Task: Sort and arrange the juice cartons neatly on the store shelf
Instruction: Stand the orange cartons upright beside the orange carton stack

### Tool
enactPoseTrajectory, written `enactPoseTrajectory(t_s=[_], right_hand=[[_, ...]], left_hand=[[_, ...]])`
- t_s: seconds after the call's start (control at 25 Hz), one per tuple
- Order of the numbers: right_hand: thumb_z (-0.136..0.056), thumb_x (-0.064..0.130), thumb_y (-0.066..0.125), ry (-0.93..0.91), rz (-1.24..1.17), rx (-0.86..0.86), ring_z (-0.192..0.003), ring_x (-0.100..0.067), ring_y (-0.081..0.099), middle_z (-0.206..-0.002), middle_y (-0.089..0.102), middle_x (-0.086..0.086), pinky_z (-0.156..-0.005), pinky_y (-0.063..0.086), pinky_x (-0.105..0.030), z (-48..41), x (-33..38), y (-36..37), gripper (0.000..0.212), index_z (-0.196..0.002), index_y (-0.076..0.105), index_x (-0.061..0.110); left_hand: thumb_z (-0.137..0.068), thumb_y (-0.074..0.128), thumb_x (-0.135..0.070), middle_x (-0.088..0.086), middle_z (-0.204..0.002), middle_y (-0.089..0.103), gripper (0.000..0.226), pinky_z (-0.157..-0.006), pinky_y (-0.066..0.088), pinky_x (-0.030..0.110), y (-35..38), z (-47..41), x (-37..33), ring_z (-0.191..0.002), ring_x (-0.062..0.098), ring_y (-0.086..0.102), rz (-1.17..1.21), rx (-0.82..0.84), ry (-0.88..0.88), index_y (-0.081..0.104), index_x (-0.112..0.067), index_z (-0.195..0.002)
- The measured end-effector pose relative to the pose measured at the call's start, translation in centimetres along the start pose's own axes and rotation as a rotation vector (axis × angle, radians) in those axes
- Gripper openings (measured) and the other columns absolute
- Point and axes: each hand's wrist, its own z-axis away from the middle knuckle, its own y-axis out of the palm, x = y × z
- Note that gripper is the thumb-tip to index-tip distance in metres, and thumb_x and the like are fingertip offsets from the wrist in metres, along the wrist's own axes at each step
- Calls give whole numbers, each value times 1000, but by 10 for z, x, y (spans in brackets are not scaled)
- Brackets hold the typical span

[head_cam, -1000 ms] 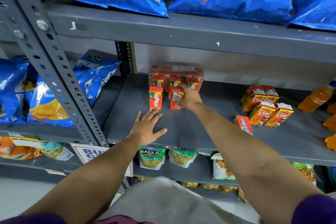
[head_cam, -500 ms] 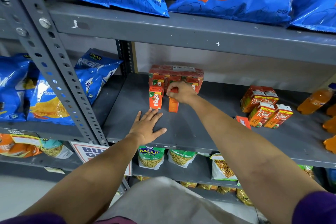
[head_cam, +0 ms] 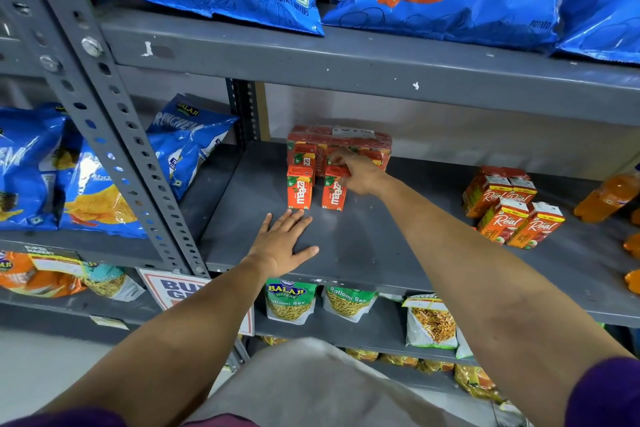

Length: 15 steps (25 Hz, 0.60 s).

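Grey metal shelf (head_cam: 363,253) in a store aisle. The left hand (head_cam: 282,246) lies flat, fingers spread, just before two upright Maaza cartons (head_cam: 300,188). The right hand (head_cam: 360,173) grips the right carton's (head_cam: 334,191) top. Real cartons (head_cam: 512,215) stand well apart, right.

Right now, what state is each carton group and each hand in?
Left Maaza carton: upright, free.
Right Maaza carton: upright, right hand on its top.
Wrapped Maaza pack: sealed, behind them.
Real cartons: tilted, loosely clustered.
Left hand: flat on shelf, empty.
Right hand: touching carton top.
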Motion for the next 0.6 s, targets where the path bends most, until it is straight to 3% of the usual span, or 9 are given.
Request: enactPoseTrajectory(t_s=[0.12, 0.28, 0.44, 0.6], right_hand=[[-88, 2, 57, -16, -11, 3, -125, -27, 49, -137, 51, -9, -102, 42, -35, 3, 0, -1, 49, -134, 42, 13], [-91, 12, 58, -18, -43, -15, -124, -30, 51, -139, 50, -13, -101, 42, -34, 17, -11, -12, 53, -140, 37, 10], [-93, 12, 55, 110, -25, -17, -119, -29, 54, -132, 56, -13, -98, 43, -33, 41, -56, -24, 45, -136, 42, 8], [-89, 11, 59, 260, 4, -19, -111, -28, 58, -123, 60, -13, -95, 47, -33, 75, -107, -30, 34, -123, 54, 8]], left_hand=[[-89, 28, -66, -8, -161, 3, 74, -117, -9, 45, 0, 0, -2, -147, 13, -4, 18, -5, -12, 11, -29, -150], [-92, 40, -46, -3, -158, 21, 61, -119, -2, 41, 4, -2, -23, -146, 15, 13, 101, -79, 2, 27, -20, -146], [-90, 44, -35, 4, -149, 38, 51, -120, 8, 37, 5, -11, -51, -139, 21, 30, 108, -159, 43, 41, -15, -137], [-90, 46, -28, 6, -144, 43, 46, -118, 10, 36, 6, -25, -80, -134, 23, 37, 111, -142, 93, 44, -14, -133]])
